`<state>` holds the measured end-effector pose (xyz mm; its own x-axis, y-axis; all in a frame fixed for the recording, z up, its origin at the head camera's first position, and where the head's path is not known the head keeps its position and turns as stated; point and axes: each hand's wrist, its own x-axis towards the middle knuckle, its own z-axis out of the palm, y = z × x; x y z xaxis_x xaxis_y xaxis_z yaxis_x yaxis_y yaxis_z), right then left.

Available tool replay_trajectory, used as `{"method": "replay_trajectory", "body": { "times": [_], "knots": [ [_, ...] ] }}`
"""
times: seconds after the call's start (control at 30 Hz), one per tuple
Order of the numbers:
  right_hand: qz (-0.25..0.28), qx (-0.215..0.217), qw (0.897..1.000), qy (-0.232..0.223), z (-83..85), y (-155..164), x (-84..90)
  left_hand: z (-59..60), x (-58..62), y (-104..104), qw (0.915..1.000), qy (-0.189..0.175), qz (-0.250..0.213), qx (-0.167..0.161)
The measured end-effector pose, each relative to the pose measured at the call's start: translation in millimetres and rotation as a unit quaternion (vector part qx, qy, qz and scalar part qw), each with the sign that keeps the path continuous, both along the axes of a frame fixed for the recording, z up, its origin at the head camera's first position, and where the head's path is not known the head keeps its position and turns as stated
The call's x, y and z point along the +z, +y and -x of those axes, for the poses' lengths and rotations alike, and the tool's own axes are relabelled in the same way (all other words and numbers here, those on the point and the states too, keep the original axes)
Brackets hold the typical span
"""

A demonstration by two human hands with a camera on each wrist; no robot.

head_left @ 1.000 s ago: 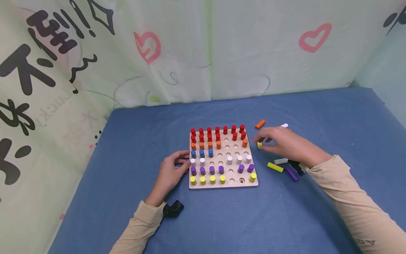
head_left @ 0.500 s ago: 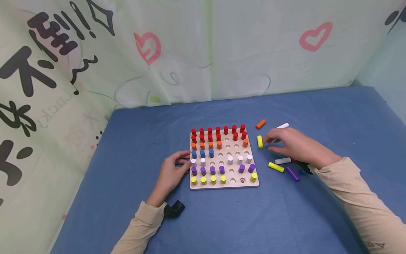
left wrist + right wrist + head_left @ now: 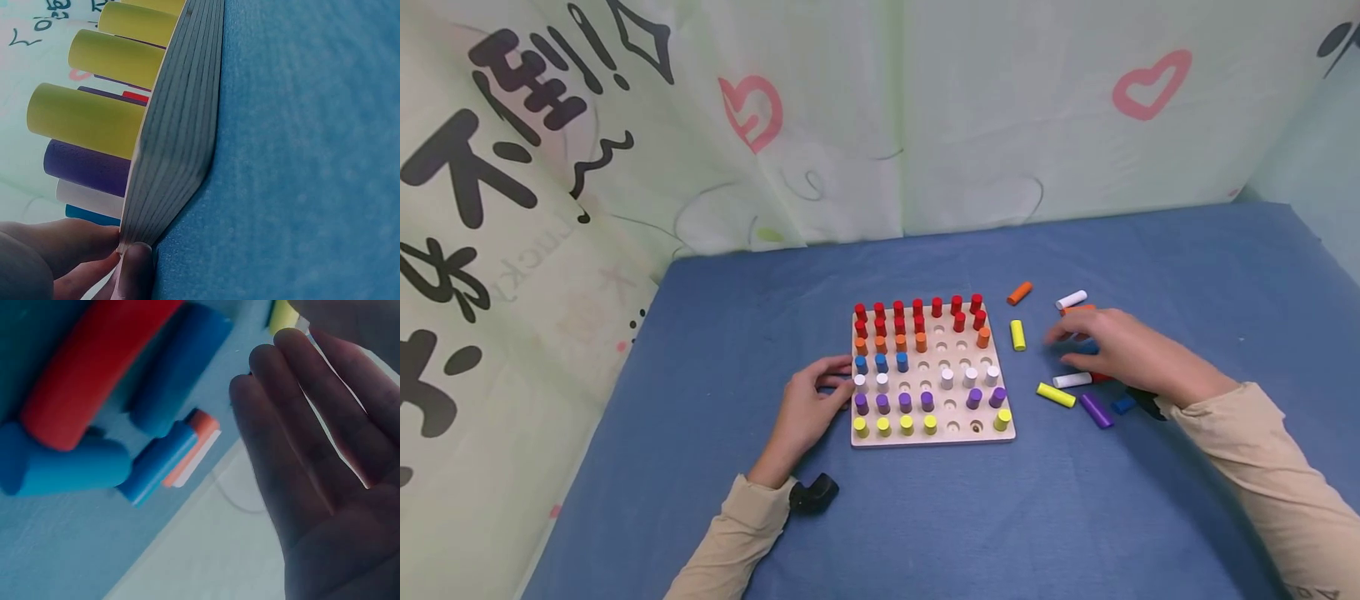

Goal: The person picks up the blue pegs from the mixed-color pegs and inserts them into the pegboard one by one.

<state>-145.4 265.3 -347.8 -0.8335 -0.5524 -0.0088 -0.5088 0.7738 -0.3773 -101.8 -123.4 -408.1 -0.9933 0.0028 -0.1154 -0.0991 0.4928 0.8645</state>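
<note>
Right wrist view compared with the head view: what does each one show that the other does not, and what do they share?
Only the right wrist view shows the open palm and straight fingers of the right hand, holding nothing, and a red cylindrical peg with blue cylindrical pegs lying close beside it.

Only the head view shows the square wooden pegboard, the left hand at its left edge, and the loose yellow cylindrical peg beside the board.

Both show the right hand above loose pegs on the blue cloth.

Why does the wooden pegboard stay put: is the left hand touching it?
Touching: the left wrist view shows fingertips pressed against the square wooden pegboard edge.
</note>
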Motion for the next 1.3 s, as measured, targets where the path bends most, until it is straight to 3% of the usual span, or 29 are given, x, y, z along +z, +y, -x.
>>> {"method": "replay_trajectory", "body": {
  "times": [0.57, 1.3],
  "knots": [
    [-0.035, -0.032, 0.998, -0.036, 1.2, 13.4, -6.4, 0.3, -0.2, 0.5, 1.0, 0.002, 0.007, -0.001],
    [-0.052, -0.024, 0.998, -0.03, 8.5, 16.2, -11.9, -0.4, 0.4, 0.8, 1.0, 0.002, 0.004, -0.001]
  ]
}}
